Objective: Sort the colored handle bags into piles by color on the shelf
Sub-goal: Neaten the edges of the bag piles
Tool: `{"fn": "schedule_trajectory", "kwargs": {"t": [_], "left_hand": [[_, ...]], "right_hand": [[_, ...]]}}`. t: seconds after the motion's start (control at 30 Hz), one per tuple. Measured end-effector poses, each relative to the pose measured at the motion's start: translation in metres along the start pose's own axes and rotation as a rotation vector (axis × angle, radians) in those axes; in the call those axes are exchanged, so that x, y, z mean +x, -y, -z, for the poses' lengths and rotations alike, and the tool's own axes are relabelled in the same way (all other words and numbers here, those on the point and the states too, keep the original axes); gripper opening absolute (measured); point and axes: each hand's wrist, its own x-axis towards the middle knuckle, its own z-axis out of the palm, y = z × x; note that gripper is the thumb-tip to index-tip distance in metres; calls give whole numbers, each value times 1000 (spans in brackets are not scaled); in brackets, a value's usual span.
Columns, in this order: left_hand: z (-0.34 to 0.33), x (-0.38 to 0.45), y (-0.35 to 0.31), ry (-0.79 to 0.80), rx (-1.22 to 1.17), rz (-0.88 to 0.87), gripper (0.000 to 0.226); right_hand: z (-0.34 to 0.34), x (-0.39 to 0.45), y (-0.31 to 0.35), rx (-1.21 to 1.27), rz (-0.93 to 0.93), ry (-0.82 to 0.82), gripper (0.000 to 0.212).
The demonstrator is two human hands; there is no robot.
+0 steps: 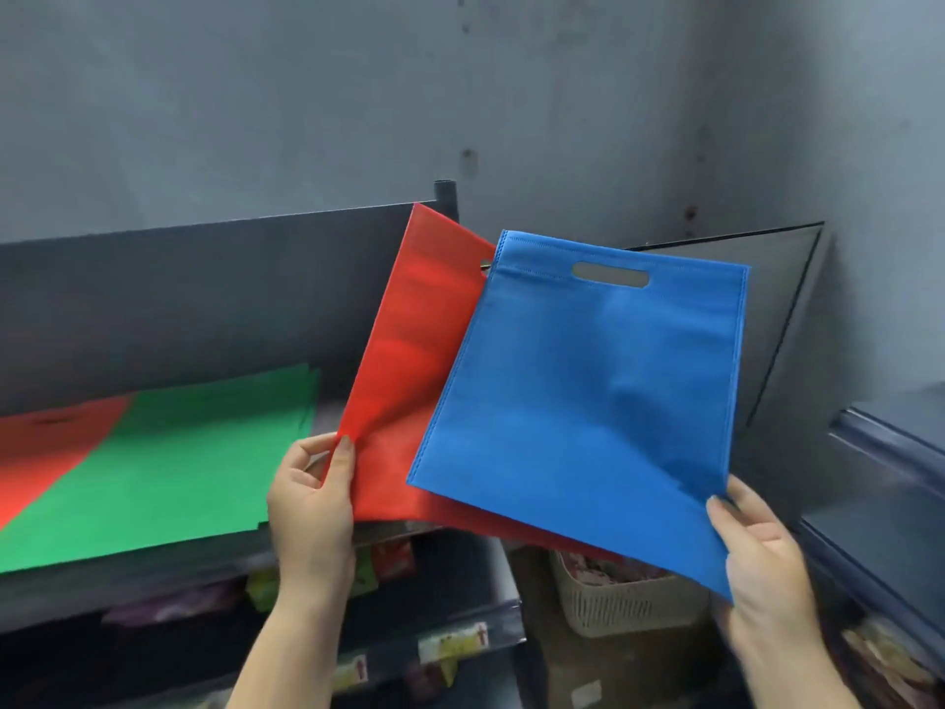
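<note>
The head view shows 2 held bags: the left hand (312, 496) pinches 1 red bag (409, 360), the right hand (762, 570) grips 1 blue bag (588, 396) overlapping it. On the shelf (204, 570) lie 1 green pile (153, 468) and 1 red pile (46, 447); a basket (624, 601) stands below.

One head camera looks forward and down, close above the left hand (312, 496) and right hand (762, 565).

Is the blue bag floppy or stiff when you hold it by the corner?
Probably a bit of both. The blue bag stands up almost flat from the right hand pinching one corner, so it seems light and slightly stiff. Soft creases near that grip suggest it bends easily, like cloth.
</note>
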Motion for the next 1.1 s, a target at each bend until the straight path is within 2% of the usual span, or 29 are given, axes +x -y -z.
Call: {"fn": "schedule_trajectory", "kwargs": {"t": [0.23,0.57,0.83,1.1], "left_hand": [[117,42,-27,-210,17,-32,17],[296,95,-73,-414,40,-67,15],[405,144,-95,-421,109,-11,10],[448,197,-83,-377,250,16,9]], "right_hand": [[-111,-42,-38,39,-96,208,28],[-258,-140,-92,114,-193,420,28],[-358,-208,-134,137,-205,506,31],[-426,-222,-148,148,-173,548,31]]}}
